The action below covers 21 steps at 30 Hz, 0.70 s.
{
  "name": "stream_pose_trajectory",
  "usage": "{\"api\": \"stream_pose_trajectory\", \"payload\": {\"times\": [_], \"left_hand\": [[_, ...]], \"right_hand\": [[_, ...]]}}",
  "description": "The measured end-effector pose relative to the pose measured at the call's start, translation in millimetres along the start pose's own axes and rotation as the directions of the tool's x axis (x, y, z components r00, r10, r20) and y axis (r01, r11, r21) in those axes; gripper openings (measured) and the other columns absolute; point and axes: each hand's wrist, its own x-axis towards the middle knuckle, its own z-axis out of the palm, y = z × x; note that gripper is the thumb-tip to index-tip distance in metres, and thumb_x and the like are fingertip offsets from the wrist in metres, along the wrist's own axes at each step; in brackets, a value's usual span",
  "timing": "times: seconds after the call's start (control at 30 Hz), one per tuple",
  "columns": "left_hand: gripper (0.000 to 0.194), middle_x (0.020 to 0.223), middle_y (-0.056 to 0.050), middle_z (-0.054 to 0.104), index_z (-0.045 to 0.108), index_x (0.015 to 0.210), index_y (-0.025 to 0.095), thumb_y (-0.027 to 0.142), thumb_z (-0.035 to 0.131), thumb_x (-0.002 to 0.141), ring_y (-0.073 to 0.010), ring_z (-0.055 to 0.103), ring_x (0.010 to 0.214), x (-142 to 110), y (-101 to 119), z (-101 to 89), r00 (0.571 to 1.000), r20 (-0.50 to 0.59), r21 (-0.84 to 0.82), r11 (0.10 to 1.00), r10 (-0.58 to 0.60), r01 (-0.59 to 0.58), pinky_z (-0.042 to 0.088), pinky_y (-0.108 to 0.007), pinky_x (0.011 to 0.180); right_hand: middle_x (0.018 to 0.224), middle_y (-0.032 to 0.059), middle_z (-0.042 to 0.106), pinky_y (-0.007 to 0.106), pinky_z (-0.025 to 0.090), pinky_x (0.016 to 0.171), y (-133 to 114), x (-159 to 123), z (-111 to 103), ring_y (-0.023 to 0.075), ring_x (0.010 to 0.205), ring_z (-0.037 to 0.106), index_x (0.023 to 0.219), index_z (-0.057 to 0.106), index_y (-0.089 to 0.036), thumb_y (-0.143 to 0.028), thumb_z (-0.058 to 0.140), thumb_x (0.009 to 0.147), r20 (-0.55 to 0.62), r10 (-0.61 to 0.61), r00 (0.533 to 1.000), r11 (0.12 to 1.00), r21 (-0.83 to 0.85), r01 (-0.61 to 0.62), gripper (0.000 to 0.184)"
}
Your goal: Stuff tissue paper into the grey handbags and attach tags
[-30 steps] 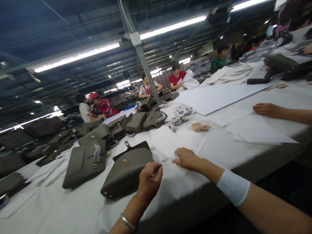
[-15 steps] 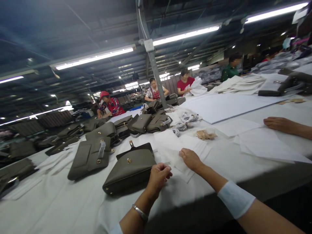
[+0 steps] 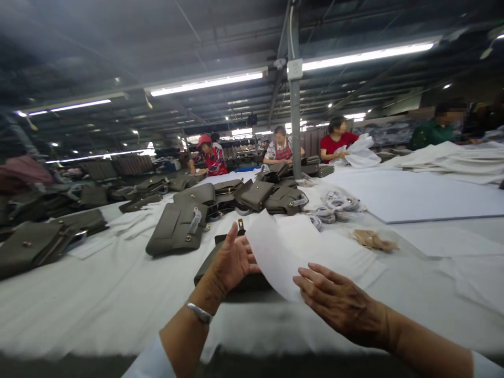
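Note:
A thin white sheet [image 3: 275,257] stands raised and curved between my hands, over the near part of a dark olive handbag [image 3: 208,265]. My left hand [image 3: 232,262] is open at the sheet's left edge, thumb up and fingers apart, in front of the bag. Against the sheet's lower right edge is my right hand [image 3: 338,299], its fingers long and its thumb hidden; the sheet appears held there. The bag's flap is up, showing a gold clasp [image 3: 241,224], while the sheet and my left hand hide much of its body. More white sheets [image 3: 354,257] lie to the right.
Another olive handbag [image 3: 173,231] lies left, with a pile of bags [image 3: 255,194] behind. Wrapped straps [image 3: 338,205], a brown paper bundle [image 3: 374,240] and a large white board [image 3: 425,194] lie right. A metal post [image 3: 295,121] rises beyond; several co-workers stand across the table.
The view has swung left and levelled. The white sheet has come up off the table beside the bag. My left hand has opened. Another person's hand at the right has left the view.

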Motion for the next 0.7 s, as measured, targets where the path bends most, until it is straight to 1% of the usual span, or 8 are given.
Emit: {"api": "stream_pose_trajectory", "payload": {"times": [0.2,0.33,0.37,0.43,0.5,0.53,0.6,0.7], "left_hand": [[0.032,0.081,-0.009,0.066,0.063,0.091,0.011,0.035,0.072,0.071,-0.0206,0.063,0.068,-19.6,21.8,-51.7,0.953,-0.302,0.354,0.928,-0.003,0.115,0.057,-0.035,0.057],[0.019,0.064,-0.003,0.06,0.06,0.08,0.011,0.021,0.067,0.066,-0.0129,0.056,0.052,-27.2,20.7,-73.2,0.887,-0.456,0.47,0.866,0.075,0.168,0.048,-0.022,0.042],[0.019,0.065,-0.002,0.06,0.06,0.081,0.011,0.02,0.066,0.066,-0.0119,0.055,0.053,-30.7,18.5,-77.6,0.884,-0.461,0.456,0.876,0.082,0.156,0.047,-0.021,0.042],[0.022,0.07,-0.002,0.061,0.06,0.084,0.011,0.021,0.068,0.066,-0.0117,0.056,0.057,-40.4,11.8,-85.5,0.885,-0.459,0.397,0.909,0.08,0.123,0.049,-0.02,0.044],[0.028,0.075,-0.003,0.063,0.061,0.089,0.012,0.023,0.072,0.065,-0.0127,0.058,0.061,-52.9,2.4,-91.6,0.891,-0.45,0.297,0.95,0.054,0.093,0.051,-0.022,0.048],[0.031,0.079,-0.004,0.064,0.062,0.091,0.012,0.023,0.074,0.064,-0.0132,0.059,0.063,-59.7,-2.7,-93.8,0.894,-0.448,0.245,0.966,0.032,0.087,0.052,-0.023,0.049],[0.036,0.084,-0.005,0.065,0.062,0.096,0.013,0.024,0.076,0.064,-0.0138,0.06,0.065,-73.9,-12.5,-95.8,0.896,-0.443,0.178,0.979,-0.009,0.098,0.053,-0.023,0.051],[0.039,0.084,-0.005,0.065,0.061,0.098,0.012,0.028,0.077,0.066,-0.0138,0.06,0.065,-93.7,-24.0,-94.9,0.909,-0.412,0.138,0.982,-0.063,0.13,0.053,-0.023,0.051]], "right_hand": [[0.123,0.0097,0.063,0.044,0.033,0.115,-0.5,34.1,33.4,0.0235,0.126,0.049,0.108,0.066,-0.013,-0.007,0.036,0.089,0.073,-0.221,0.973,0.974,0.062,0.217,0.036],[0.127,0.0082,0.06,0.048,0.04,0.108,-5.0,31.3,55.9,0.0252,0.123,0.051,0.117,0.061,-0.021,-0.021,0.052,0.09,0.041,0.134,0.99,0.969,0.203,-0.14,0.028],[0.132,0.0101,0.056,0.048,0.044,0.105,-9.9,24.7,60.9,0.0262,0.124,0.05,0.122,0.057,-0.022,-0.027,0.056,0.089,0.024,0.345,0.938,0.901,0.273,-0.338,0.034],[0.138,0.0145,0.049,0.045,0.053,0.094,-24.8,8.4,68.9,0.0284,0.124,0.051,0.13,0.049,-0.023,-0.038,0.057,0.088,0.081,0.749,0.658,0.549,0.48,-0.684,0.045],[0.14,0.0162,0.047,0.042,0.059,0.081,-42.2,-4.0,72.5,0.0292,0.118,0.056,0.132,0.045,-0.024,-0.046,0.05,0.091,0.311,0.895,0.321,0.037,0.665,-0.746,0.047],[0.14,0.0165,0.047,0.041,0.06,0.076,-49.6,-6.0,72.1,0.0294,0.114,0.059,0.131,0.045,-0.025,-0.049,0.047,0.092,0.446,0.867,0.223,-0.186,0.705,-0.684,0.047],[0.141,0.0157,0.046,0.042,0.059,0.077,-58.0,0.4,67.3,0.0289,0.112,0.061,0.129,0.048,-0.025,-0.054,0.042,0.093,0.636,0.758,0.145,-0.485,0.698,-0.527,0.047],[0.137,0.014,0.051,0.037,0.056,0.082,-52.0,28.3,55.9,0.0264,0.112,0.059,0.125,0.052,-0.022,-0.057,0.047,0.09,0.759,0.644,0.096,-0.662,0.616,-0.426,0.05]]}}
